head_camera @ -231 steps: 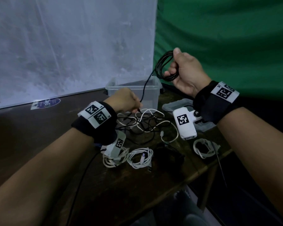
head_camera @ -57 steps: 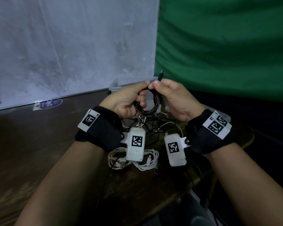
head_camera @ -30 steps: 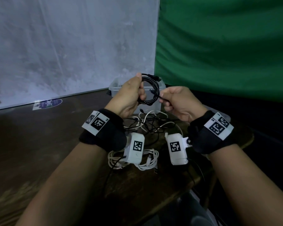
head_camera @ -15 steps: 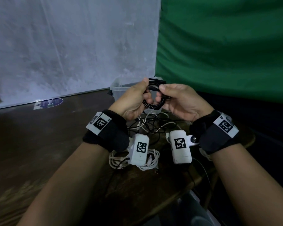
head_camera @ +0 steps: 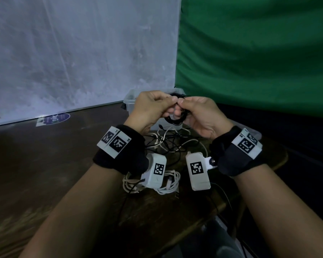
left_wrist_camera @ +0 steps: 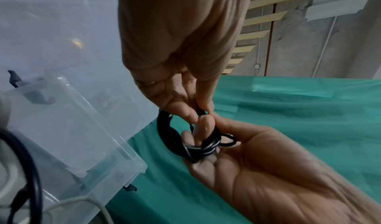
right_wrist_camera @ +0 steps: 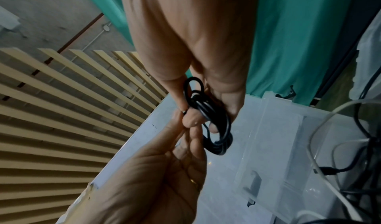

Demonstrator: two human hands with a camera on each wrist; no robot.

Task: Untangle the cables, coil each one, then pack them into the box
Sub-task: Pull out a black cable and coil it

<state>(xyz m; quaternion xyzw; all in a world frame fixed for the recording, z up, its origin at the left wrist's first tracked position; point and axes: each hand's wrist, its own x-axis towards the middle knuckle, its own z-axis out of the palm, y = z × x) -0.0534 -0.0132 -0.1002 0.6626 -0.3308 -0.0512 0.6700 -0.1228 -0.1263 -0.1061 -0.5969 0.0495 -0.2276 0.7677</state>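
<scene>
Dark wood surface [head_camera: 45, 174] runs under your arms, white wall at left, green cloth at right. Your left hand [head_camera: 149, 110] pinches the coiled black cable [head_camera: 175, 120], raised before the clear box [head_camera: 131, 101]. Your right hand [head_camera: 199, 116] curls its grip on the same coil. Loose cables [head_camera: 168, 144] lie tangled below.

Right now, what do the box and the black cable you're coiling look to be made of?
The box: clear, slightly frosted hard plastic; you see through its walls, and the rim looks moulded. The black cable, held by the left hand and right hand: probably a smooth rubber or PVC jacket; it bends into tight loops and shows pale glints.
</scene>
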